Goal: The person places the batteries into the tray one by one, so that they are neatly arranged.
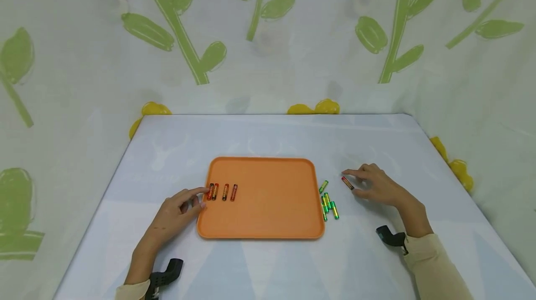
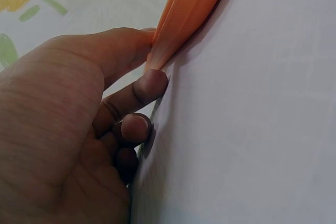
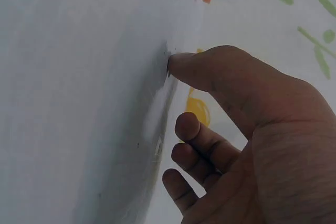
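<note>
At the left edge of the orange tray, my left hand grips the rim with thumb and forefinger. The forefinger tip lies close to the leftmost of several red batteries standing in a row on the tray. In the left wrist view, the tray's side meets the fingertips. Right of the tray, my right hand pinches a red and black battery between thumb and forefinger. The right wrist view shows only a dark sliver by the thumb of the right hand; the rest of that battery is hidden.
Several green and gold batteries lie along the tray's right edge, partly against it. The white table ends at a flower-patterned cloth wall at the back and sides. Each wrist wears a black camera mount.
</note>
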Demonstrator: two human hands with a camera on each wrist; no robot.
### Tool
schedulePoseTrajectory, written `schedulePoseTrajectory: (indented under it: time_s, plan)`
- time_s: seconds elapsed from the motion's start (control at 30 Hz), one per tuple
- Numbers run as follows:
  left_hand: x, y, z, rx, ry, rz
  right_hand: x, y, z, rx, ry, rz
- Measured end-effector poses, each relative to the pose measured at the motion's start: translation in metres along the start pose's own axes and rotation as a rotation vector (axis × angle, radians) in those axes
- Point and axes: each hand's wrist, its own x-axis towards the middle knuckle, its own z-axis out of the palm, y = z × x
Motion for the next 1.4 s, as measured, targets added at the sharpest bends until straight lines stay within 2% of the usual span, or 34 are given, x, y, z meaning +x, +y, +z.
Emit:
schedulePoseTrajectory:
  time_s: [0.1,0.27,0.43,0.67,0.77,1.0,1.4]
  plan:
    - [0.000,0.000,0.000,0.000,-0.002,-0.003,0.001,0.000,-0.001,-0.002,0.000,-0.013]
    - [0.000,0.002,-0.001,-0.007,0.000,-0.002,0.000,0.000,0.000,-0.022,0.024,0.036]
    - [0.000,0.004,-0.003,-0.027,-0.007,-0.001,-0.002,0.001,0.011,0.043,0.064,0.076]
    - [0.000,0.005,-0.003,-0.009,-0.002,-0.014,-0.005,-0.009,0.025,0.049,0.193,-0.011]
    - [-0.001,0.005,-0.003,-0.013,0.000,-0.013,-0.005,-0.017,0.029,0.054,0.222,-0.032]
    - [-0.002,0.006,-0.002,-0.025,-0.003,-0.001,-0.002,-0.036,0.039,0.080,0.241,-0.052]
    - [-0.002,0.005,-0.001,-0.014,-0.005,-0.015,0.008,-0.066,0.056,0.104,0.259,-0.143]
